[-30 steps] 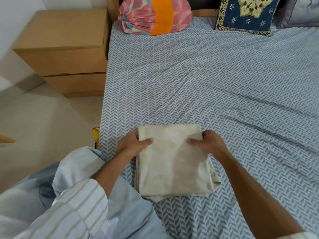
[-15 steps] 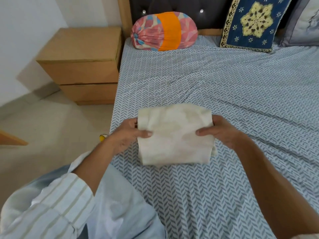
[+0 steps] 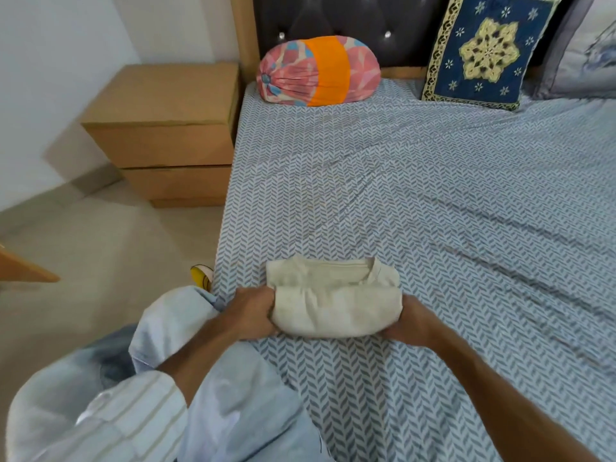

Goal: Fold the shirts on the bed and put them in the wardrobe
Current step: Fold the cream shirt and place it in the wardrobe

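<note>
Head view: shirt (image 3: 335,303) between gripping hands (image 3: 253,311) (image 3: 411,320)

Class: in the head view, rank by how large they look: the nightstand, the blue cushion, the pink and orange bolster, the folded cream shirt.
1. Nightstand
2. Blue cushion, cut off at the top edge
3 and 4. Bolster and shirt look about alike; the shirt lies nearer the camera, so no ranking.

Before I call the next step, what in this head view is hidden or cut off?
- Wardrobe: not in the head view at all.
- Fingertips of the left hand and right hand: tucked behind the ends of the cream folded shirt.
- Yellow item on the floor: mostly hidden by the bed edge.
- Grey pillow: cut off by the right edge.
</note>
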